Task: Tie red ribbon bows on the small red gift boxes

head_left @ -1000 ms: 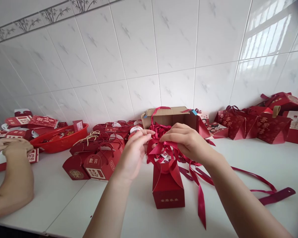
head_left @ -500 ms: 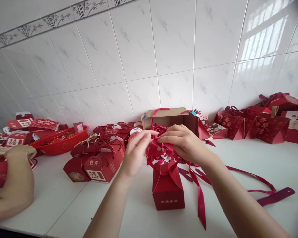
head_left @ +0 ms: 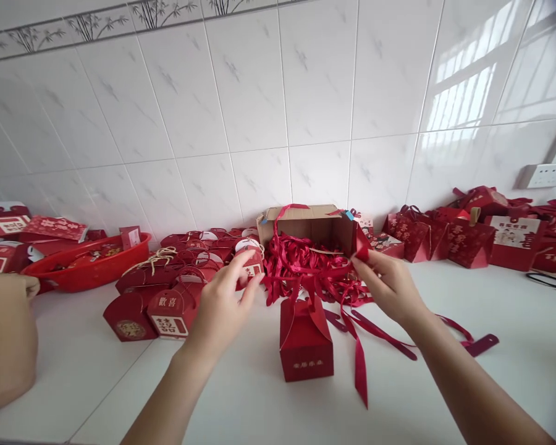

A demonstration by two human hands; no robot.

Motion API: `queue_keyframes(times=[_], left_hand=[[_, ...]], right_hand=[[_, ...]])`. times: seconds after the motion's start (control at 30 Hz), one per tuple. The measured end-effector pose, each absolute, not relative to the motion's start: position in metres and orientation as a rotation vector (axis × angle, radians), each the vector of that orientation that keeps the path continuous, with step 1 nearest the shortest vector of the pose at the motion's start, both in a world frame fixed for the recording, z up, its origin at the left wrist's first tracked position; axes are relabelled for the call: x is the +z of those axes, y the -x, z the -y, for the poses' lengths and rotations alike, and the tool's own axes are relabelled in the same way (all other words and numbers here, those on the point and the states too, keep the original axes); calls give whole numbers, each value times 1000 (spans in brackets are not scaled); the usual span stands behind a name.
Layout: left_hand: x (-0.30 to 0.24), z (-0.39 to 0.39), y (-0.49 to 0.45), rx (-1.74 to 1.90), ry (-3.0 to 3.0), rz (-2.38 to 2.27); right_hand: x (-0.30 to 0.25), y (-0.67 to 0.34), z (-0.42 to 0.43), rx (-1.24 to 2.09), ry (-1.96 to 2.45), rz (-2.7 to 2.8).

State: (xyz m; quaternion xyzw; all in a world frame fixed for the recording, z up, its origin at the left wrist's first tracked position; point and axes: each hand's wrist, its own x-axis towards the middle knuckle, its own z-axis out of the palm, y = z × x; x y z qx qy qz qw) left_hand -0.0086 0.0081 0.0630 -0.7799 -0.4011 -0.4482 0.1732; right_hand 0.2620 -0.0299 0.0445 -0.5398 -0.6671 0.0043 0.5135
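A small red gift box [head_left: 307,346] with curved, folded top flaps stands upright on the white counter in front of me. A red ribbon [head_left: 362,254] runs across its top between my hands. My left hand [head_left: 222,303], to the left of the box, has thumb and fingers pinched at one end of the ribbon. To the right and slightly higher, my right hand [head_left: 389,281] pinches the other end. Behind the box lies a tangled heap of red ribbons [head_left: 296,253], spilling from an open cardboard box [head_left: 301,213].
Finished-looking red gift boxes [head_left: 169,312] and a red plastic basin [head_left: 88,266] stand on the left. Red bags [head_left: 467,244] line the wall on the right. Loose ribbons and dark red straps [head_left: 482,345] lie on the counter. Another person's arm [head_left: 7,346] is at far left.
My hands have moved apart from close together above the box, left hand leftward and right hand rightward, drawing the ribbon out between them. The view has shifted slightly right.
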Motion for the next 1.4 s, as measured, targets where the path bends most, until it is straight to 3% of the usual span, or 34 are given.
queue_keyframes(times=[0.2, 0.3, 0.47, 0.7, 0.9, 1.17, 1.4], left_hand=[[10, -17, 75, -1001, 2333, 1490], [-28, -18, 90, -928, 2439, 1604], [-40, -10, 58, -1132, 2370, 1629], [-17, 3, -7, -1669, 2726, 1896], [-22, 3, -26, -1629, 2799, 1819], [-23, 4, -26, -1626, 2807, 1956], [-19, -4, -16, -1370, 3060, 2057]], right_hand=[[-14, -311, 55, 233, 1984, 1506], [-34, -321, 60, 364, 2127, 1538], [-22, -299, 52, 115, 1728, 1506], [0, -247, 20, 641, 1478, 1632], [-13, -230, 0, 994, 1548, 1620], [-22, -232, -1, 1099, 1487, 1596], [-19, -242, 7, 1205, 1420, 1682]])
